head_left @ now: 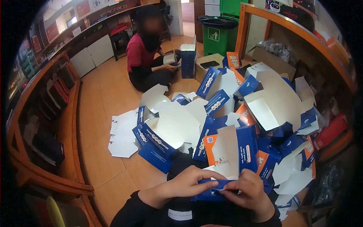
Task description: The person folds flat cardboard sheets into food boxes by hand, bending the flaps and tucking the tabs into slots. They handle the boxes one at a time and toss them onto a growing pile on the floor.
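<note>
An orange, blue and white cardboard box [247, 149] stands with its lid raised, close to my body. My left hand [191, 183] lies over its near blue wall, with fingers inside the box and the thumb pressed on the outer face. At the right end of that wall, my right hand [247, 191] pinches a blue flap between thumb and fingers. Just beyond the hands, an open blue box with white inside [170, 130] sits on the pile. Another open box [266, 109] rests on the heap further right.
A co-worker [145, 53] sits on the tiled floor [102, 143] beside a tall stack of boxes [188, 62]. A green bin [219, 39] stands behind. Wooden-framed shelves [72, 136] line the left side. A phone [209, 64] lies on a carton.
</note>
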`<state>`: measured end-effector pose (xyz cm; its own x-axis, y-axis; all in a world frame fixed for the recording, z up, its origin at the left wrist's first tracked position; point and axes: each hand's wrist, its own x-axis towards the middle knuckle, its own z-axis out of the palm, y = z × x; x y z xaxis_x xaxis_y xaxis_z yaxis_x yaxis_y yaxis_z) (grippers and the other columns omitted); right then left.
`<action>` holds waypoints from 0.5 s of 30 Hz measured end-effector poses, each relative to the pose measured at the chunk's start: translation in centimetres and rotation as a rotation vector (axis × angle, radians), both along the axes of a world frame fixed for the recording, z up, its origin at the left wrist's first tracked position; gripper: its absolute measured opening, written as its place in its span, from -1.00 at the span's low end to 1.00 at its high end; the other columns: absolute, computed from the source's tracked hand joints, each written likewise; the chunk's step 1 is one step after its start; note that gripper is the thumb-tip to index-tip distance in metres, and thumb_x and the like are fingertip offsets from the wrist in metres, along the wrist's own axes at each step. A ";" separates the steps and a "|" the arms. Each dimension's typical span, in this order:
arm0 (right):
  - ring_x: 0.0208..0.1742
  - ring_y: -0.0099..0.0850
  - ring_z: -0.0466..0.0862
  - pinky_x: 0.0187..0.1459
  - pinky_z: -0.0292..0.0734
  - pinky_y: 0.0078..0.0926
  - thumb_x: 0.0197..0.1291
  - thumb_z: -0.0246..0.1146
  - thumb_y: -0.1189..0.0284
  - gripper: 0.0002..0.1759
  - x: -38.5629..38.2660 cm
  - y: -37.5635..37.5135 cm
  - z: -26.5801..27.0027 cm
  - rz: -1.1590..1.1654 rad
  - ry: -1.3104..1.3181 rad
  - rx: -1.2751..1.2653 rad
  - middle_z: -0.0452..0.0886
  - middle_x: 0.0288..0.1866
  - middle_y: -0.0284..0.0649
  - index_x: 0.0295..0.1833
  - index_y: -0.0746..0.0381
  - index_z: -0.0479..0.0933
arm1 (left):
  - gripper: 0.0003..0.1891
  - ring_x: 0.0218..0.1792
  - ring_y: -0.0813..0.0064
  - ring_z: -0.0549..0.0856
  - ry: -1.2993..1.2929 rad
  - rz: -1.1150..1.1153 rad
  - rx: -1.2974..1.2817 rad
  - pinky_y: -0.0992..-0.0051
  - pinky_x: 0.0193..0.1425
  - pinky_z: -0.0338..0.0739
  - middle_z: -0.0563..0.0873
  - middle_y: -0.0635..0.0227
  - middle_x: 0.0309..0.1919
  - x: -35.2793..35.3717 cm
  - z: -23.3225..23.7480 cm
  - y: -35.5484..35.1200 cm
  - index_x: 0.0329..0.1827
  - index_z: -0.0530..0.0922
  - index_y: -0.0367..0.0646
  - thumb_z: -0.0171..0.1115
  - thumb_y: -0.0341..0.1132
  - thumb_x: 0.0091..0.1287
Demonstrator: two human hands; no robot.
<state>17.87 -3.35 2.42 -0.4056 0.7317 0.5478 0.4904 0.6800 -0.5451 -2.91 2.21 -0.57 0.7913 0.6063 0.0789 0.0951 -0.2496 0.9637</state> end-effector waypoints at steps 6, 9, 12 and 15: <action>-0.52 -0.40 0.42 -0.50 0.33 -0.52 -0.16 0.43 0.47 -0.76 -0.5 0.1 -0.2 -0.064 -0.019 0.013 0.38 -0.53 -0.31 -0.34 0.21 0.53 | -0.76 -0.38 0.50 0.67 -0.083 0.036 0.033 0.57 -0.26 0.48 0.67 0.25 -0.39 0.6 0.0 -0.4 -0.02 0.54 -0.21 0.00 -0.34 0.35; -0.41 -0.38 0.44 -0.41 0.38 -0.49 -0.15 0.42 0.44 -0.73 -0.4 0.2 -0.2 0.031 -0.099 -0.133 0.42 -0.41 -0.30 -0.27 0.18 0.55 | -0.76 -0.33 0.55 0.65 -0.146 0.004 0.079 0.60 -0.25 0.47 0.66 0.26 -0.37 0.6 -0.9 -0.5 -0.02 0.53 -0.27 0.02 -0.36 0.34; -0.19 -0.35 0.45 -0.18 0.43 -0.41 -0.13 0.42 0.39 -0.66 -0.7 -0.2 1.2 -0.044 -0.120 -0.059 0.44 -0.23 -0.32 -0.14 0.08 0.58 | -0.74 -0.20 0.50 0.65 -0.236 0.124 0.029 0.54 -0.11 0.48 0.65 0.19 -0.21 -0.1 -0.9 -0.4 0.03 0.48 -0.28 -0.03 -0.38 0.35; 0.02 -0.33 0.39 0.09 0.36 -0.33 -0.12 0.41 0.34 -0.57 -0.8 -0.8 1.4 -0.088 -0.060 0.192 0.42 -0.07 -0.35 -0.02 -0.05 0.57 | -0.67 0.02 0.45 0.55 -0.775 0.295 -0.068 0.46 0.09 0.42 0.53 0.19 0.00 0.4 -1.0 -0.6 0.16 0.30 -0.32 -0.06 -0.46 0.35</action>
<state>17.08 -4.12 3.82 -0.3807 0.6507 0.6570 0.5804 0.7213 -0.3781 -2.47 1.60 -1.60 0.3357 0.8033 0.4920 -0.5498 -0.2570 0.7948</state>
